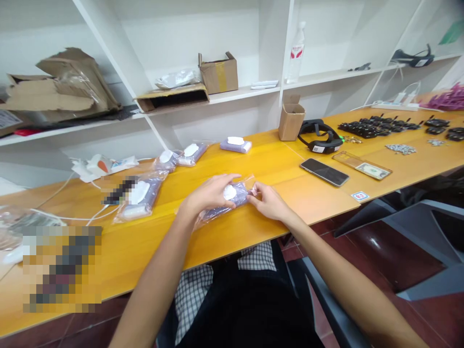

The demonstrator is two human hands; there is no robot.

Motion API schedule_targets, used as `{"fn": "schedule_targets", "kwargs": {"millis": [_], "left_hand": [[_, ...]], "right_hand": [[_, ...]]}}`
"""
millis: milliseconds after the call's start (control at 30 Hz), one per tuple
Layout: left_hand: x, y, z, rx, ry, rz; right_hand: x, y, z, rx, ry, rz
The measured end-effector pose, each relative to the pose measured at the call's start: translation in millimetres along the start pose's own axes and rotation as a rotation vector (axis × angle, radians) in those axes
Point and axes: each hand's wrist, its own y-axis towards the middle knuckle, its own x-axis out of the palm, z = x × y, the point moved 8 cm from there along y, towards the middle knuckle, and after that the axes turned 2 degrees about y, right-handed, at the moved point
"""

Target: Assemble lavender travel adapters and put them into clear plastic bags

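A purple wipes pack with a white lid (239, 193) lies in a clear plastic bag on the table in front of me. My left hand (212, 192) grips the pack from its left side, thumb and fingers around the lid. At the right end, my right hand (268, 201) pinches the crumpled edge of the plastic bag (250, 181). Part of the pack is hidden beneath my left hand. A similar pack without a visible bag (235, 145) sits farther back, and bagged wipes packs (142, 197) lie to the left.
A phone (324, 172), a headset (321, 137) and a small cardboard box (292, 120) stand to the right. Black parts (377, 126) and small metal pieces (400, 149) lie farther right. White cables and a power strip (103, 166) are at the left, below white shelves.
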Motion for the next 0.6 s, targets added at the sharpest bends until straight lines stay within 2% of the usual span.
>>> {"fn": "schedule_targets", "kwargs": {"millis": [167, 300, 467, 533, 600], "left_hand": [[2.5, 6, 8, 0.069, -0.071, 0.049], [4.0, 8, 15, 0.115, -0.128, 0.062], [2.4, 9, 14, 0.069, -0.084, 0.115], [-0.7, 9, 11, 0.046, -0.096, 0.148], [-3.5, 8, 5, 0.007, -0.135, 0.156]], "right_hand": [[3, 9, -1, -0.063, 0.106, -0.064], [15, 20, -8, -0.11, 0.264, -0.265], [23, 36, -14, -0.157, 0.323, -0.455], [20, 43, -14, -0.184, 0.3, -0.47], [5, 54, -8, -0.197, 0.175, -0.379]]}}
